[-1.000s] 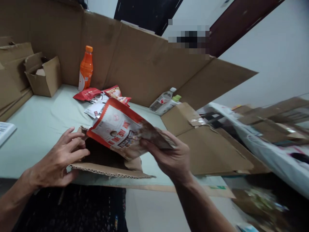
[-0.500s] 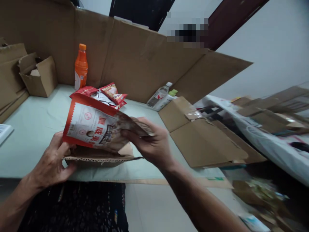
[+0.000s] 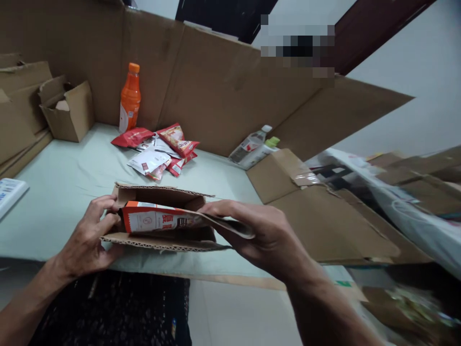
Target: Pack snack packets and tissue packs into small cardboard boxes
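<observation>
A small open cardboard box [image 3: 162,243] stands near the front edge of the table, its top facing me. My left hand [image 3: 90,235] grips the box's left end, fingers at the rim and thumb low on the near side. Pinched in my right hand [image 3: 252,235] is the right end of a flat orange and white snack bag [image 3: 154,220] with red lettering. The bag's left part lies down between the box walls, while its right end sticks out past the box. The bag's lower edge is hidden inside.
Several red and white sachets [image 3: 154,161] lie behind the box, beside an upright orange bottle [image 3: 130,98]. Two bottles [image 3: 250,144] lean at the back right. Flattened cardboard [image 3: 317,216] covers the right side; small cartons [image 3: 72,108] stand at left.
My right hand has lowered the snack bag from above the box into its opening, with its left end now between the walls. My left hand still holds the box.
</observation>
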`<state>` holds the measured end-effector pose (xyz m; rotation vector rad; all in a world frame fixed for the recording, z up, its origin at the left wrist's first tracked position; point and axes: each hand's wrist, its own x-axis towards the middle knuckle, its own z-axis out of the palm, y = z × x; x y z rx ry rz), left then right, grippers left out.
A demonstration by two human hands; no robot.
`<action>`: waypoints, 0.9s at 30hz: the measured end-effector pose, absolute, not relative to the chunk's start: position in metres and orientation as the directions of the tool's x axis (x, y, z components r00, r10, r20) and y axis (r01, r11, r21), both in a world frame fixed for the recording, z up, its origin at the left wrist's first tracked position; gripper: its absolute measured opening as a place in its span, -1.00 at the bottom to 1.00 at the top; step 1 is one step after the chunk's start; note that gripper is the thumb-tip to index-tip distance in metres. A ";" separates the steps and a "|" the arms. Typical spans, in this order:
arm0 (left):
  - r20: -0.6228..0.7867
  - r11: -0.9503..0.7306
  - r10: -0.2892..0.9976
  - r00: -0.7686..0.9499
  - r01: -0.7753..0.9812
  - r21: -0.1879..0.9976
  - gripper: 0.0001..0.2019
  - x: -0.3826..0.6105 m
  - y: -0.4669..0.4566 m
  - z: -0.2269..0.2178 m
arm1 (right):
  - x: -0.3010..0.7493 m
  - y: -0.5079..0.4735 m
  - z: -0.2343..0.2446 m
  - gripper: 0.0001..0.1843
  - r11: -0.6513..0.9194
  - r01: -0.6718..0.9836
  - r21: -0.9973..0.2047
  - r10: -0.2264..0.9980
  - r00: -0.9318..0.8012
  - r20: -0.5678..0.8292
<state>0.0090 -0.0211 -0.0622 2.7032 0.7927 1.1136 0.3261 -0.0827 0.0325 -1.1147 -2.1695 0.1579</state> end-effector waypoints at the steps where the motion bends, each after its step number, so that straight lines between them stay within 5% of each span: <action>1: 0.622 -0.859 0.504 0.600 0.423 0.287 -0.74 0.010 -0.022 -0.061 | 0.324 -0.084 0.038 -0.78 0.624 0.695 -0.356 0.758 -0.430 0.491; 8: 0.636 -0.850 0.515 0.575 0.439 0.291 -0.82 0.016 -0.024 -0.057 | 0.313 -0.066 0.040 -0.75 0.524 0.829 -0.196 0.851 -0.498 0.168; 15: 0.615 -0.835 0.549 0.567 0.411 0.366 -0.80 0.011 -0.024 -0.062 | 0.303 -0.040 0.023 -0.82 0.430 0.706 -0.563 0.882 -0.461 0.096; 19: 0.609 -0.860 0.511 0.607 0.375 0.347 -0.80 0.004 -0.019 -0.065 | 0.299 -0.028 0.003 -0.80 0.330 0.720 -0.611 0.893 -0.448 -0.047; 22: 0.573 -0.889 0.457 0.681 0.337 0.309 -0.78 -0.001 -0.013 -0.061 | 0.296 -0.022 -0.008 -0.80 0.285 0.744 -0.604 0.895 -0.433 -0.111; 27: 0.469 -0.898 0.428 0.773 0.308 0.313 -0.78 -0.002 -0.006 -0.052 | 0.291 -0.016 0.012 -0.90 0.338 0.848 -0.409 0.720 -0.513 -0.467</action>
